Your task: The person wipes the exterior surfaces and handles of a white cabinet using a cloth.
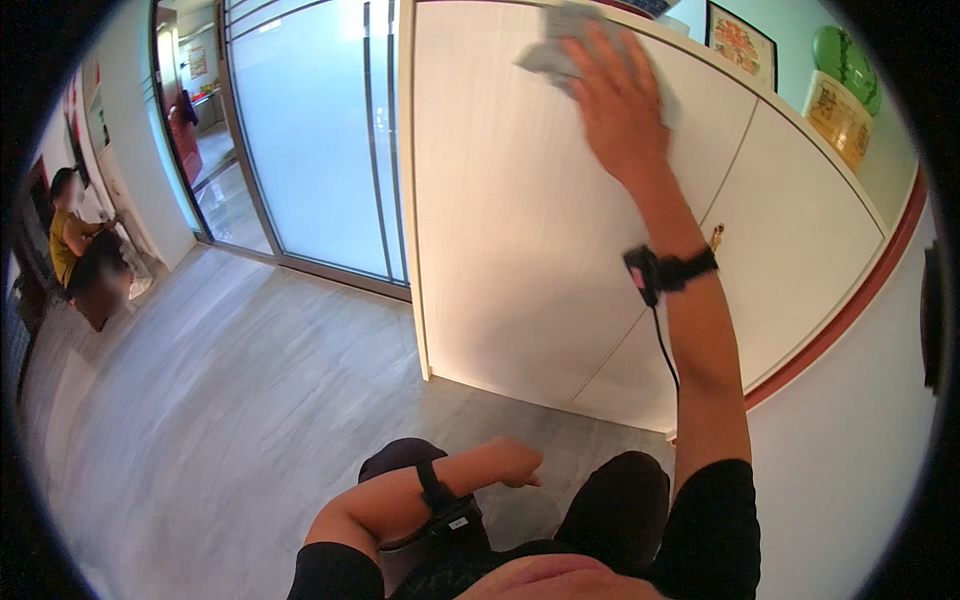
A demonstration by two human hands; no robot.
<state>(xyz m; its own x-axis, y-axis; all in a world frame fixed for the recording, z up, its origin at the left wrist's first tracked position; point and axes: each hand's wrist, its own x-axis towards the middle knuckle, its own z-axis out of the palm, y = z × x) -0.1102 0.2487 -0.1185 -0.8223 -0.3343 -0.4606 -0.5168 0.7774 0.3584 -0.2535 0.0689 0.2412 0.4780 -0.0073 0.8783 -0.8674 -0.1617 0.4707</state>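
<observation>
High on the white cabinet door (495, 187), my right hand (619, 105) presses a grey cloth (562, 49) against the panel. Its fingers are spread over the cloth and slightly blurred, and part of the cloth lies hidden beneath them. My left hand (517, 461) hangs above the floor between my knees, fingers loosely curled, with nothing visible in it. A small brass handle (718, 236) shows on the cabinet just behind my right wrist.
Along the cabinet top stand a framed picture (742, 45), a green melon-like ornament (847, 67) and a yellowish block (836, 120) bearing writing. To the left is a frosted glass sliding door (315, 142). A person (82, 240) sits low at the far left. Grey tiles (262, 390) cover the floor.
</observation>
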